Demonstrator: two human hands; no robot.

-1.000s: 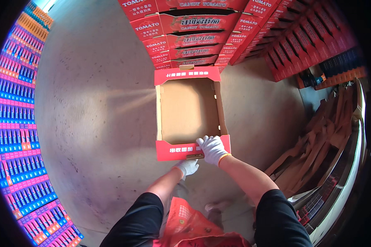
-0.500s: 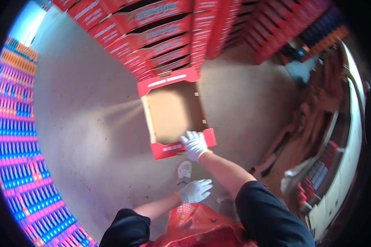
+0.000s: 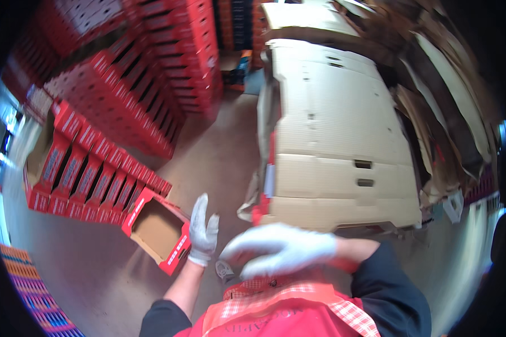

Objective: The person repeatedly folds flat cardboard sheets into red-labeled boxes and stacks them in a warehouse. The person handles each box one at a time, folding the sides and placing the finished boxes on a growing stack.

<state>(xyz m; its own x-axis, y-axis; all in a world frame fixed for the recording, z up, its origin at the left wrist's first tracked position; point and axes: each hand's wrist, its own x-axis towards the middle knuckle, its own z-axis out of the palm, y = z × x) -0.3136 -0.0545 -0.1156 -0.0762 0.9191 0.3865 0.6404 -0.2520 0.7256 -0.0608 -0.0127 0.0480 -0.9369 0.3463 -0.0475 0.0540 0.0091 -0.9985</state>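
My left hand point(image 3: 203, 231), in a white glove, is held up with its fingers stretched and the thumb apart. It is nearest to a red open-topped cardboard box point(image 3: 177, 251) with a plain brown inside, which lies on the floor to its left; I cannot tell whether they touch. My right hand point(image 3: 282, 247), also gloved and a little blurred, reaches across in front of my red apron with fingers apart and nothing in them. Just beyond it lies a pile of flat cardboard blanks point(image 3: 343, 188), pale side up, with slots cut in the top one.
Tall stacks of red boxes point(image 3: 90, 185) rise at the left and far left. Blue and purple crates point(image 3: 36, 289) stand at the lower left. More brown cardboard point(image 3: 427, 140) leans at the right. Concrete floor point(image 3: 216, 149) runs between the stacks and the blanks.
My view has swung right toward the cardboard blanks. My right hand has left the box's near edge and moved right; my left hand has risen beside the box with its fingers pointing up.
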